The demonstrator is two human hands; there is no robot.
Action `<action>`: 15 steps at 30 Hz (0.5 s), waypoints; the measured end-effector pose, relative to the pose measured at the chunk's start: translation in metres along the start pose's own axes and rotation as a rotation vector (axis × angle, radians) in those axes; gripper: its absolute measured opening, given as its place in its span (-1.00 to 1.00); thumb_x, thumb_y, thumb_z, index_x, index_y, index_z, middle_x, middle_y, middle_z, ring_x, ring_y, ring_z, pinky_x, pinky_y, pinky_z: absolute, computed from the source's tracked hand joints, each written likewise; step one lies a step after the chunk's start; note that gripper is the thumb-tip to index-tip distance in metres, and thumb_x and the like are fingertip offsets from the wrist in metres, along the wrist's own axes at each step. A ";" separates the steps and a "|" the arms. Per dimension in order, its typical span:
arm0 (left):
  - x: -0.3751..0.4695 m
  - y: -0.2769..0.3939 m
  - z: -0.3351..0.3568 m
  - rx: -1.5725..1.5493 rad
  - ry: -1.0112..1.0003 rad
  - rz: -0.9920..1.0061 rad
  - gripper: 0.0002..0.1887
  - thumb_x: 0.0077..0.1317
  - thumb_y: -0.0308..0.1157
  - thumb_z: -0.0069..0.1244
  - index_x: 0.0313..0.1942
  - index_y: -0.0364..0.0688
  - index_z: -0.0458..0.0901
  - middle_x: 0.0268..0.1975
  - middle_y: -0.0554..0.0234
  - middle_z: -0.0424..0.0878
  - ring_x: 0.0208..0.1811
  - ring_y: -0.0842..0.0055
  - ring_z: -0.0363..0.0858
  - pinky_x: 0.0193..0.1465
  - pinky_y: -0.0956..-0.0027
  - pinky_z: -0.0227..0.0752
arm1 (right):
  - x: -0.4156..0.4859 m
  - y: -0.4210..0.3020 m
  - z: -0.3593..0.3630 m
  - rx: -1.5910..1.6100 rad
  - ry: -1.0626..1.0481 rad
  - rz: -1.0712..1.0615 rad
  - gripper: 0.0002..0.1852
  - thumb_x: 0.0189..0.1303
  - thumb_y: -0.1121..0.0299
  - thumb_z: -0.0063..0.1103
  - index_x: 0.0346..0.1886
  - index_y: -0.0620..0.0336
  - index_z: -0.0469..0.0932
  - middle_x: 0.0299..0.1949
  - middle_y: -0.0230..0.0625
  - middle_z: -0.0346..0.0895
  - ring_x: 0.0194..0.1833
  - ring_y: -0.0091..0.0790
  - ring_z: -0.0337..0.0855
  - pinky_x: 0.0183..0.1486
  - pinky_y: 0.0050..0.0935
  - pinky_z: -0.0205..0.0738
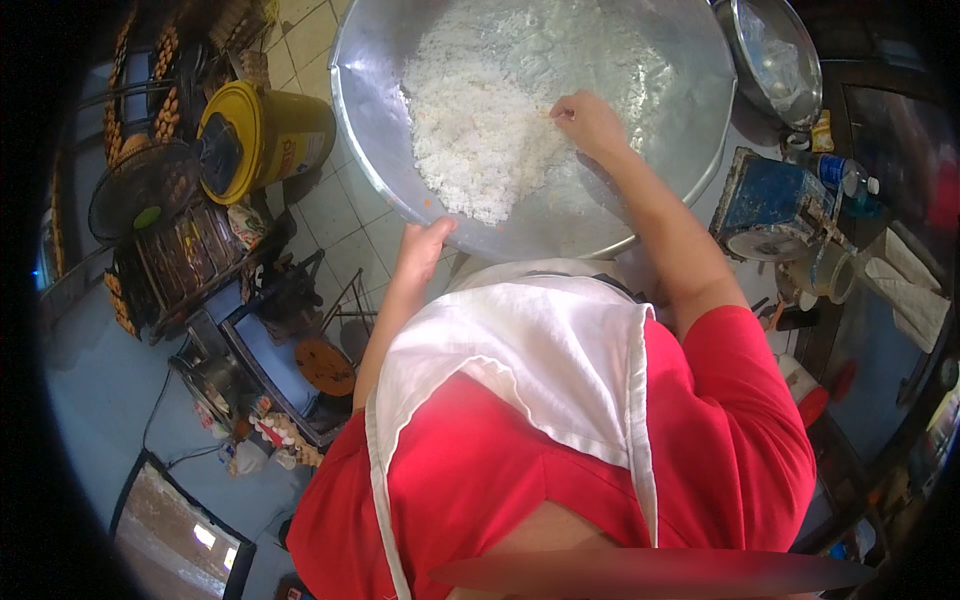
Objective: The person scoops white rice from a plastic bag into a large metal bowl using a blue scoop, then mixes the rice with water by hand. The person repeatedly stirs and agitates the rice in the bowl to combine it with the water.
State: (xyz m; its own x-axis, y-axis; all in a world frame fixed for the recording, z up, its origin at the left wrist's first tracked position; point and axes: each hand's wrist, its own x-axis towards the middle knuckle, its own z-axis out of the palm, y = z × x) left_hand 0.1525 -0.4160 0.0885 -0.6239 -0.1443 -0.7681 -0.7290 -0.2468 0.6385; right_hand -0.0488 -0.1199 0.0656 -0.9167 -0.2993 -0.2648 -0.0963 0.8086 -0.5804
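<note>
A wide, round metal basin [360, 161] fills the top of the view. A mound of white, crumbly food [480, 142] is spread over its middle and left side, with small orange bits in it. Whether it is rice or something grated, I cannot tell. My left hand [424, 244] grips the near-left rim, thumb on top and fingers hidden beneath. Inside the basin, my right hand [592, 124] is at the mound's right edge with its fingers curled together. An orange speck shows by the fingertips, but I cannot tell whether they pinch it.
A yellow lidded bucket [292, 142] stands left of the basin, near a black mesh fan [142, 187]. To the right are a steel bowl [806, 82] holding clear plastic, a worn blue metal scale [772, 199] and plastic bottles [836, 172]. White floor tiles [349, 199] show at left.
</note>
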 end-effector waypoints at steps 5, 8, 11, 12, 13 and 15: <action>0.002 -0.002 -0.002 0.028 0.003 0.023 -0.54 0.18 -0.40 0.20 0.10 -0.34 0.57 -0.06 0.14 0.67 -0.08 0.36 0.65 0.00 0.19 0.53 | 0.001 0.006 0.019 -0.006 -0.023 0.025 -0.81 0.24 0.33 0.19 -0.17 0.01 0.76 -0.10 -0.17 0.63 -0.03 -0.02 0.65 0.01 -0.13 0.53; 0.002 -0.004 -0.002 0.014 -0.003 0.039 -0.55 0.18 -0.40 0.20 0.09 -0.34 0.58 -0.08 0.17 0.66 -0.10 0.39 0.64 -0.02 0.21 0.52 | 0.001 0.007 0.022 -0.022 -0.015 0.030 -0.82 0.25 0.33 0.20 -0.17 0.00 0.76 -0.09 -0.19 0.63 -0.02 -0.03 0.66 0.02 -0.13 0.53; 0.001 -0.003 0.000 -0.007 0.013 0.050 -0.57 0.18 -0.41 0.20 0.06 -0.34 0.58 -0.11 0.19 0.65 -0.13 0.41 0.63 -0.04 0.22 0.52 | 0.000 0.009 0.026 -0.033 -0.026 0.038 -0.83 0.25 0.34 0.19 -0.18 -0.01 0.76 -0.09 -0.21 0.64 -0.02 -0.03 0.66 0.02 -0.13 0.53; 0.000 -0.001 0.001 -0.007 0.011 0.048 -0.58 0.18 -0.41 0.20 0.05 -0.34 0.58 -0.12 0.20 0.65 -0.13 0.41 0.62 -0.04 0.23 0.52 | -0.001 0.007 0.027 -0.040 -0.027 0.041 -0.83 0.25 0.34 0.19 -0.18 -0.01 0.75 -0.09 -0.21 0.64 -0.01 -0.03 0.65 0.02 -0.13 0.53; 0.000 0.000 0.002 -0.009 0.005 0.056 -0.58 0.18 -0.41 0.20 0.05 -0.34 0.58 -0.13 0.21 0.64 -0.14 0.42 0.61 -0.05 0.24 0.51 | -0.002 0.004 0.027 -0.049 -0.019 0.045 -0.84 0.25 0.34 0.19 -0.19 -0.01 0.75 -0.09 -0.22 0.64 -0.01 -0.03 0.65 0.02 -0.13 0.53; -0.001 0.003 0.002 -0.001 -0.002 0.042 -0.59 0.18 -0.42 0.19 0.04 -0.34 0.58 -0.15 0.23 0.63 -0.15 0.43 0.60 -0.05 0.25 0.51 | -0.003 -0.005 0.021 -0.058 -0.001 0.025 -0.85 0.24 0.34 0.21 -0.20 0.00 0.75 -0.09 -0.23 0.64 -0.01 -0.03 0.65 0.01 -0.13 0.54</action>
State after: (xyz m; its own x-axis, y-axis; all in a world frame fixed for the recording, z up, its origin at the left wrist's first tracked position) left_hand 0.1503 -0.4143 0.0910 -0.6548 -0.1527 -0.7402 -0.7015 -0.2416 0.6704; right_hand -0.0374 -0.1337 0.0535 -0.9188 -0.2789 -0.2793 -0.0958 0.8440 -0.5277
